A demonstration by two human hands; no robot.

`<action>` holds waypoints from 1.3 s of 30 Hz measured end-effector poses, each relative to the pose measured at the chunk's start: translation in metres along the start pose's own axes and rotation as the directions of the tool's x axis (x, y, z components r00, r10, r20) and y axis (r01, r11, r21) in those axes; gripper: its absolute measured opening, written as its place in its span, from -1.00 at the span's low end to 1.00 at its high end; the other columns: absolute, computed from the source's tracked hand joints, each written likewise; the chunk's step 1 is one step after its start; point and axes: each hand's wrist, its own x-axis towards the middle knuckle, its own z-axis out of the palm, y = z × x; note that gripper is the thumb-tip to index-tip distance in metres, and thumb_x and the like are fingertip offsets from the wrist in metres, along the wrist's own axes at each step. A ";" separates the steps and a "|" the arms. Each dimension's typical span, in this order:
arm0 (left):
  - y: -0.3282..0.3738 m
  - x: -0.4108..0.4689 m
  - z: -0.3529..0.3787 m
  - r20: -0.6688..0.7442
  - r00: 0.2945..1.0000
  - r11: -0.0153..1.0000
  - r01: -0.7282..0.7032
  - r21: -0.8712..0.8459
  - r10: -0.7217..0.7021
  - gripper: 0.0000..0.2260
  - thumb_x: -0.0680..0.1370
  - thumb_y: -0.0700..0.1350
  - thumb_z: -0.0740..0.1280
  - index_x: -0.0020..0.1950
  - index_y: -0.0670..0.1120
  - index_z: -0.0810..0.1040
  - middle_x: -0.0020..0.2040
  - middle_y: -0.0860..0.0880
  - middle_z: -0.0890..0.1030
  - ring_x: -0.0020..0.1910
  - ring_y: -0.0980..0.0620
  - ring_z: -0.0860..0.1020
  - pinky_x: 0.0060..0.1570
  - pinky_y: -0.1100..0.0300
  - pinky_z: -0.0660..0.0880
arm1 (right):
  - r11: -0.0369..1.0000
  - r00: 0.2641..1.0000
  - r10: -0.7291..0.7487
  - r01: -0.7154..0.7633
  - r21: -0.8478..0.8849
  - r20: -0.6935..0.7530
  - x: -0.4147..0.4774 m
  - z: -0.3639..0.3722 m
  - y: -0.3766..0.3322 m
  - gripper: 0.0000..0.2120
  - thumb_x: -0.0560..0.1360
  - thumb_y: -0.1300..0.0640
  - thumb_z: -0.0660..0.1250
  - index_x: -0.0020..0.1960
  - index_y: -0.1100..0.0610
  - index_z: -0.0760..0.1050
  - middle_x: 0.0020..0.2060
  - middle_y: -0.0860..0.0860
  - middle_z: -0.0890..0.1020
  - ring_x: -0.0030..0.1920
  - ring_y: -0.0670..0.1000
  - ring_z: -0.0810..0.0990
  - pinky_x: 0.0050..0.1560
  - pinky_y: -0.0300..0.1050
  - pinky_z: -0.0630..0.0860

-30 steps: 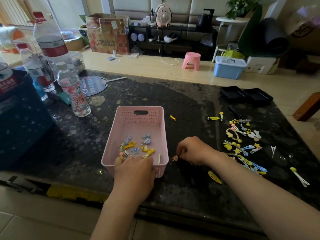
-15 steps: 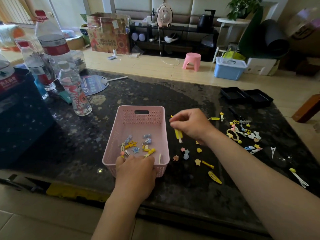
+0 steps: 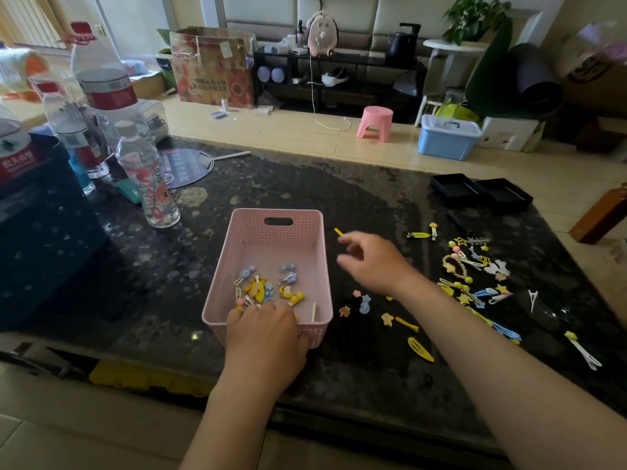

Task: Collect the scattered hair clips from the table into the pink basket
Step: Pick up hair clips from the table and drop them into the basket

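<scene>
The pink basket [image 3: 278, 235] stands in the middle of the dark stone table with several small yellow and blue hair clips [image 3: 263, 288] on its floor. My left hand [image 3: 268, 337] grips the basket's near rim. My right hand [image 3: 375, 262] hovers just right of the basket with fingers spread and nothing in it. A few small clips [image 3: 364, 305] lie under that wrist, a yellow oval clip [image 3: 420, 349] lies nearer me, and a larger scattered pile of clips [image 3: 475, 276] spreads out to the right. One small yellow clip [image 3: 338, 232] lies beyond my fingertips.
Water bottles [image 3: 147, 178] and a dark blue box [image 3: 40, 232] crowd the table's left side. A round hand fan [image 3: 185, 166] lies behind them. Two black trays [image 3: 481, 191] sit at the far right corner. The table's near edge runs below my forearms.
My right hand lifted a yellow clip from the table, carried it to the basket and let it go; the hand is now open beside the basket. My left hand stayed on the rim.
</scene>
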 end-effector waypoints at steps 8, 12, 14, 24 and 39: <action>0.003 0.002 0.001 0.028 1.000 0.998 0.010 0.063 -0.012 -0.68 0.57 0.23 0.16 0.06 0.03 0.51 0.03 0.01 0.59 0.05 -0.04 0.51 0.04 -0.01 0.29 | 0.879 0.985 0.114 -0.037 -0.476 0.133 -0.038 0.051 0.027 -0.59 0.58 -0.14 0.23 0.40 -0.06 0.43 0.28 0.10 0.45 0.27 0.22 0.38 0.15 0.03 0.43; 0.003 0.001 0.002 0.015 1.000 0.998 -0.001 0.064 0.000 -0.68 0.58 0.23 0.15 0.06 0.03 0.51 0.02 0.03 0.58 0.03 -0.02 0.50 0.02 0.00 0.28 | 0.892 0.997 0.014 0.024 -0.452 0.081 -0.041 0.056 0.029 -0.77 0.62 0.11 0.22 0.17 0.06 0.61 0.10 0.09 0.53 0.12 0.18 0.48 -0.01 -0.05 0.41; 0.003 0.000 0.001 0.009 1.000 0.998 -0.001 0.063 0.000 -0.68 0.58 0.23 0.16 0.06 0.03 0.51 0.02 0.04 0.58 0.03 -0.02 0.50 0.02 0.00 0.28 | 0.913 0.997 0.033 -0.004 -0.407 0.064 -0.039 0.055 0.027 -0.79 0.60 0.12 0.26 0.15 0.07 0.62 0.08 0.09 0.54 0.09 0.17 0.53 0.01 -0.05 0.48; 0.003 0.000 0.003 -0.007 1.000 0.998 0.006 0.067 -0.006 -0.68 0.58 0.24 0.16 0.07 0.03 0.50 0.04 0.04 0.58 0.03 -0.02 0.51 0.02 0.00 0.30 | 0.983 0.982 0.173 -0.177 -0.050 -0.078 -0.031 0.036 0.034 -0.91 0.39 0.20 0.43 -0.24 0.02 0.62 -0.23 -0.03 0.66 -0.09 0.05 0.64 -0.07 -0.09 0.58; 0.004 -0.004 0.001 -0.015 1.000 0.999 0.008 0.031 -0.008 -0.70 0.57 0.21 0.18 0.11 0.04 0.47 0.06 0.04 0.58 0.06 -0.03 0.50 0.04 -0.01 0.29 | 0.925 0.963 -0.200 0.247 0.289 -0.184 -0.032 0.032 -0.026 -0.76 0.53 0.17 0.38 0.18 0.02 0.65 -0.08 -0.13 0.63 -0.24 -0.24 0.54 -0.17 -0.41 0.42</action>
